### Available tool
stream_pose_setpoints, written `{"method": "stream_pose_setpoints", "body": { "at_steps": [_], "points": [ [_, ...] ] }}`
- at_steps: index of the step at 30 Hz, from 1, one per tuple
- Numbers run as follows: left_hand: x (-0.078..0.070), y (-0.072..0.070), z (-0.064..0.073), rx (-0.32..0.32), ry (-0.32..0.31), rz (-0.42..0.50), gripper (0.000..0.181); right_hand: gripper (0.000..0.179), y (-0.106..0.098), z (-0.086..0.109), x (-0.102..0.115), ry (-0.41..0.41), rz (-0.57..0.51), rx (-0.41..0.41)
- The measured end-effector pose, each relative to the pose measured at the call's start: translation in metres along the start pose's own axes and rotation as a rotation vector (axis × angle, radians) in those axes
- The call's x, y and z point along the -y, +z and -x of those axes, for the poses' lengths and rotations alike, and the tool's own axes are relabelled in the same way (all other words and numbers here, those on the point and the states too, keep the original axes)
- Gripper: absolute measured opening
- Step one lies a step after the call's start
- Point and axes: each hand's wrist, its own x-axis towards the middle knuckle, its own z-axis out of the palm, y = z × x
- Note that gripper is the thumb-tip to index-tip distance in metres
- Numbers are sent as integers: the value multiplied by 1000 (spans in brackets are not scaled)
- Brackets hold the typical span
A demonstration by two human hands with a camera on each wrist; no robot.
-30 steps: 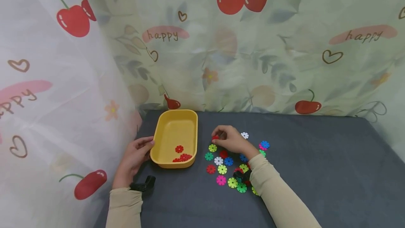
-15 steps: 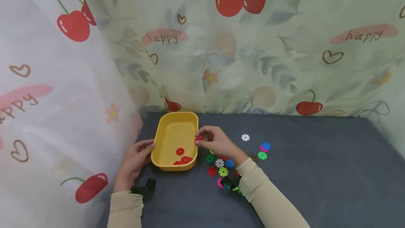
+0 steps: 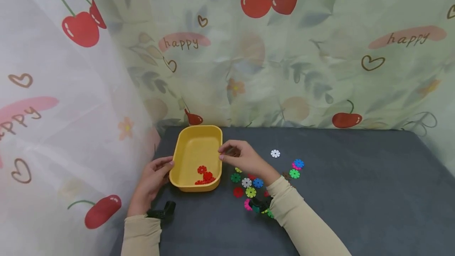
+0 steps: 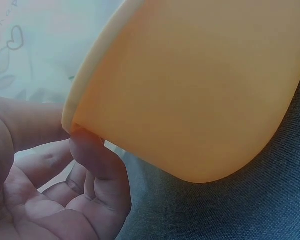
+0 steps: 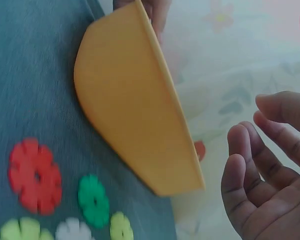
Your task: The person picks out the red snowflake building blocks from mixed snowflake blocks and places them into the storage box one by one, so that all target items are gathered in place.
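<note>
A yellow plastic tray lies tilted on the dark table in the head view, with several red notched discs gathered at its near end. My left hand pinches the tray's left rim between thumb and fingers; the left wrist view shows the thumb above the rim and a finger underneath. At the tray's right rim hovers my right hand, its fingers loosely bent. In the right wrist view a gap separates thumb and fingertips, and this hand holds nothing.
Mixed notched discs lie right of the tray, among them a dark green one, a red one and a blue one. My right forearm hides part of them. A white disc lies farther back. Patterned curtains border the table.
My right hand has carried a red disc leftward from the pile to the tray and let it go; it lies with the other red discs. The left hand keeps its grip.
</note>
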Motion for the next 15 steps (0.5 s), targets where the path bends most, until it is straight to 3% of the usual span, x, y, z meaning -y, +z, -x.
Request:
{"method": "stream_pose_setpoints", "body": {
  "at_steps": [8,15],
  "points": [
    [-3,0,-2,5,9,-4,54,17,-26,19,-15,67,59,-26],
    [-1,0,-1,-3,6,3,53,27,-38,33,-37,123,145,41]
  ]
}}
